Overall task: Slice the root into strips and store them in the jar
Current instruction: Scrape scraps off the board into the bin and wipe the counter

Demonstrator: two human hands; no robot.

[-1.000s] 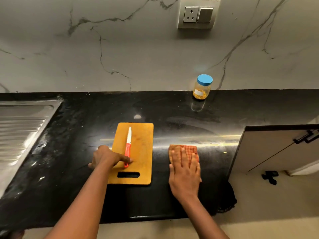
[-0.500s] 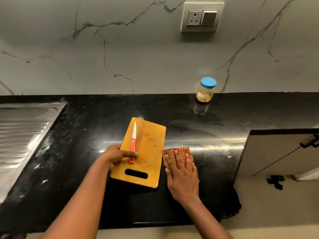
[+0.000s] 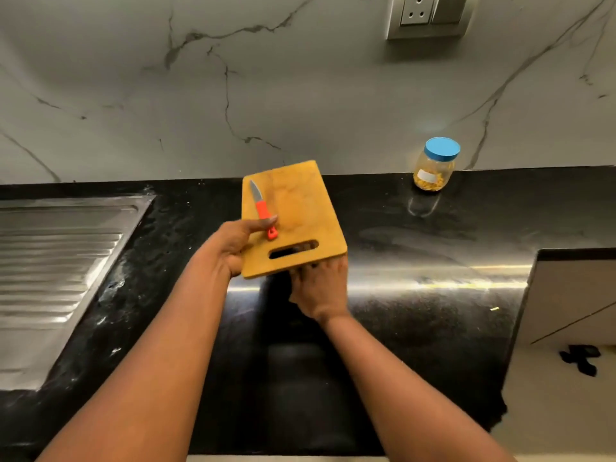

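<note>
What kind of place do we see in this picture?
Most likely a home kitchen: a steel drainboard is set into a black stone counter, and a cutting board carries a knife.

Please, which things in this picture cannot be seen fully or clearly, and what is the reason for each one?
All in the head view:
Fingers of the right hand: hidden under the cutting board.
Fingers of the left hand: behind the board's edge; only the thumb shows, on the knife.
Label of the jar: too small to read.
Wall socket: cut off by the top edge.
</note>
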